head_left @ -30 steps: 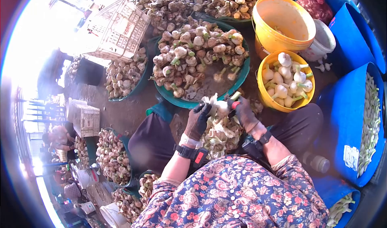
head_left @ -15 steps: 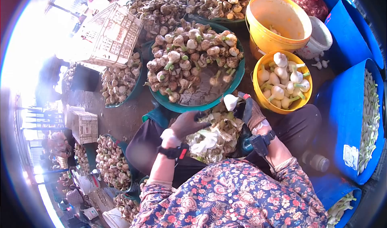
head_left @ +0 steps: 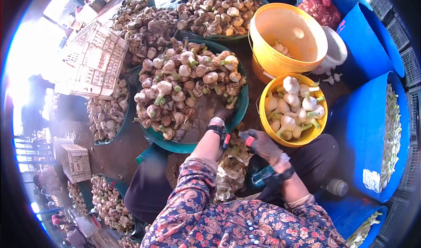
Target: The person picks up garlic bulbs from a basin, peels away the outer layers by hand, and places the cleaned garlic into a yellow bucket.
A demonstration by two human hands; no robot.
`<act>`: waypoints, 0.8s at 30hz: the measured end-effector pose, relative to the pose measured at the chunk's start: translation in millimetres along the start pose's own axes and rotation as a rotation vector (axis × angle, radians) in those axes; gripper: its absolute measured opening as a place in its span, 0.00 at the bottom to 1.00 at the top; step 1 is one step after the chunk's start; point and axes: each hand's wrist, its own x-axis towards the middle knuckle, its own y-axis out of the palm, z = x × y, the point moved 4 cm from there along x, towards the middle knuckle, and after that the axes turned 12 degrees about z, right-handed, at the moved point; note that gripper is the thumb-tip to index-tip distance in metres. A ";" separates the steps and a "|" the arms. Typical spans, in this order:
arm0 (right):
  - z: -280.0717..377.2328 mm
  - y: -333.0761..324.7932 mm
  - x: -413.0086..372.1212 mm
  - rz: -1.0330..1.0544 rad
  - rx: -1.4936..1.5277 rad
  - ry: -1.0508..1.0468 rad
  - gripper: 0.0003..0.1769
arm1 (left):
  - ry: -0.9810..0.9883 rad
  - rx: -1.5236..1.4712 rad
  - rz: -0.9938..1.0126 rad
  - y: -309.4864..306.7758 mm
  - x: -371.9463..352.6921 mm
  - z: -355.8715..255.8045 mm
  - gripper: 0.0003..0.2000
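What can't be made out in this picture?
Head view, now:
Left hand: fingers dark, blurred over the green basin.
Red piece at the right hand: too small to identify.
Lower blue barrel: cut off by the bottom edge.
Left background: washed out by glare.

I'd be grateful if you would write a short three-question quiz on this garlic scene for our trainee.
1. Multiple choice: what reaches into the green tub?
A) The left hand
B) The right hand
C) Both hands

2. True or false: the yellow bucket of white garlic bulbs stands between the green tub and the blue container with a white label.

3. Fill in the colour: the net bag beyond the yellow buckets is ____.

Key: 1 A; 2 true; 3 red.
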 end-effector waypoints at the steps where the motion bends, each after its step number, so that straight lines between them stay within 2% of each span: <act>1: 0.5 2.7 4.4 -0.074 0.098 0.036 0.26 | -0.030 -0.026 0.050 -7.9 -5.7 -0.9 0.30; 2: -0.7 1.8 8.9 -0.144 0.196 0.071 0.26 | -0.063 -0.051 0.096 -12.9 -14.2 -3.8 0.28; 3: -3.3 -0.2 13.3 -0.181 0.224 0.086 0.26 | -0.076 -0.292 0.171 -10.8 -35.8 -15.3 0.24; 5: -8.4 -4.8 20.7 -0.264 0.283 0.115 0.27 | -0.005 -0.216 0.195 -20.1 -89.4 -53.8 0.27; 8: 5.4 5.8 16.2 -0.308 0.209 0.007 0.25 | 0.152 -0.077 0.225 -17.7 -149.2 -89.5 0.27; 9: 6.8 11.3 15.0 -0.284 0.202 0.024 0.22 | 0.236 0.190 0.168 -22.0 -168.8 -117.2 0.26; 12: 35.3 8.6 -0.9 -0.271 -0.038 -0.071 0.22 | 0.276 0.282 0.055 -25.0 -193.5 -133.2 0.27; 13: 33.5 12.4 0.0 -0.223 -0.023 -0.078 0.21 | 0.280 0.311 0.050 -27.2 -197.3 -133.3 0.27; 16: 40.7 16.4 -12.1 -0.190 -0.047 -0.223 0.22 | 0.229 0.139 0.100 -32.2 -208.0 -131.9 0.26; 17: 45.8 17.0 -18.2 -0.056 0.163 -0.158 0.18 | 0.202 0.013 0.129 -33.2 -210.2 -126.7 0.25; 19: 37.5 23.3 -17.8 0.039 0.605 -0.042 0.19 | 0.150 -0.237 0.196 -33.4 -215.6 -117.5 0.24; 20: 36.0 28.1 -18.4 0.089 0.824 0.021 0.19 | 0.159 -0.296 0.162 -33.4 -220.0 -118.0 0.24; 21: 33.5 31.9 -20.2 0.088 0.810 0.163 0.22 | 0.169 -0.356 0.128 -30.4 -223.9 -120.2 0.24; 22: 45.5 37.3 -26.2 0.180 0.948 0.149 0.23 | 0.181 -0.416 0.095 -27.9 -227.0 -122.1 0.24; 24: 62.7 49.7 -46.0 0.367 1.220 0.132 0.25 | 0.181 -0.350 0.137 -18.4 -234.1 -122.4 0.32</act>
